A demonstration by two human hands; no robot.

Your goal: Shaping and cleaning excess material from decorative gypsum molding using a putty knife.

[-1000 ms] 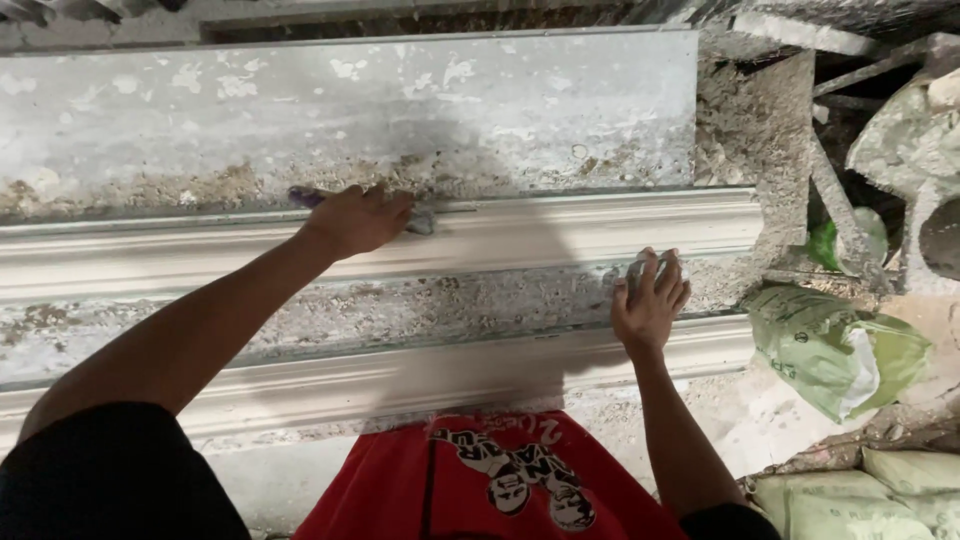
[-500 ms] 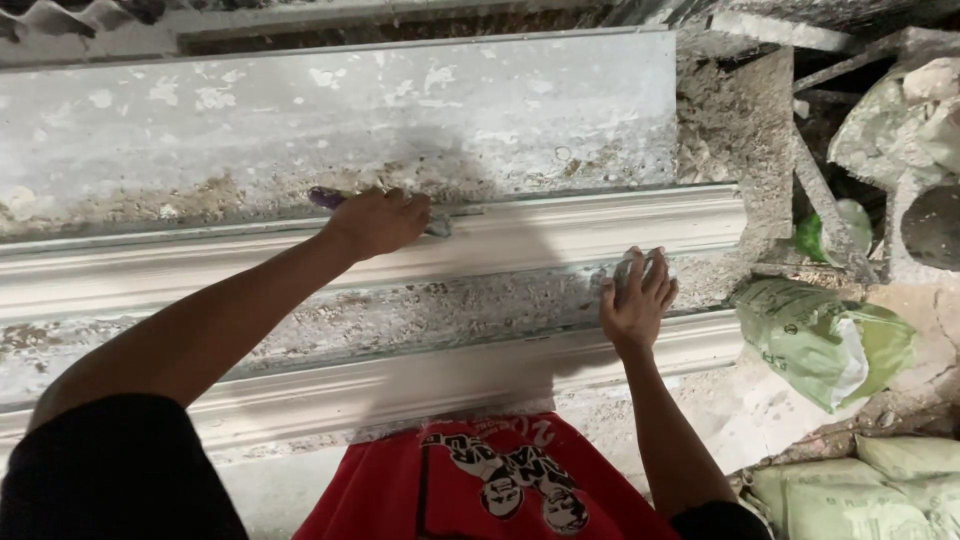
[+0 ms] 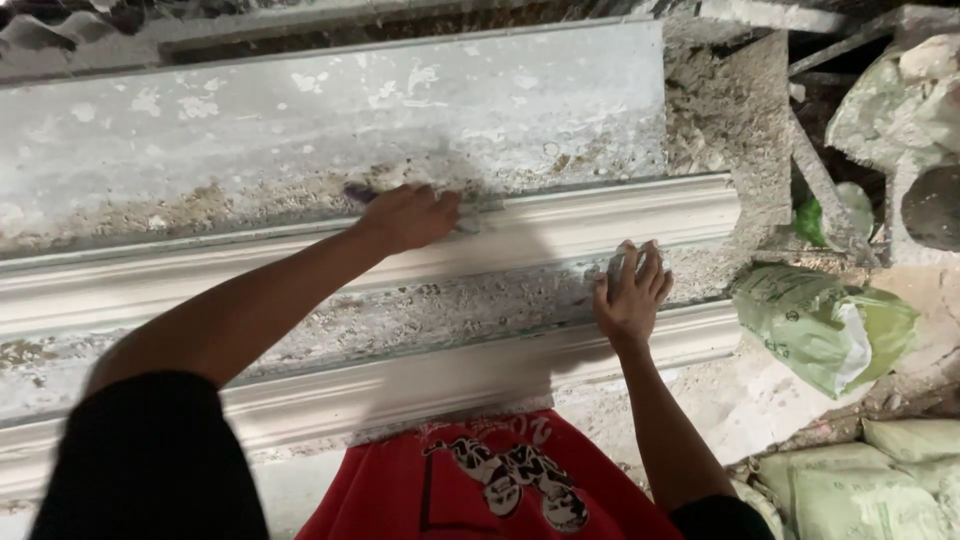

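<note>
Moulding strip: a long white plaster moulding (image 3: 560,225) is laid across the bench, the far one of two parallel strips; the left hand is set on it near its middle.
Left hand: the left hand (image 3: 408,215) is closed around a small tool (image 3: 466,223), whose pale end is seen at the fingers and whose dark end shows behind the wrist; what kind of tool it is cannot be told.
Right hand: the right hand (image 3: 630,290) is spread flat with the fingers wide, holding nothing, and is pressed on the rough band between the two strips, just above the near moulding (image 3: 420,375).
Step in hand: it is judged that the upper edge of the far strip is being scraped or smoothed with the tool.
How it is done well: the tool should be kept at a low angle and drawn along the profile line, not across it, so that the edge is not chipped; light pressure is advised, and the flat hand should be kept as a support.
Risk: soft plaster can be gouged if the tool is tilted.
Surface: the bench (image 3: 300,110) is a grey slab, spotted with white splashes and covered with crumbs and dust near the strips.
Room: green and pale sacks (image 3: 820,325) are piled at the right side, among rubble and broken pieces; the light is weak there.
</note>
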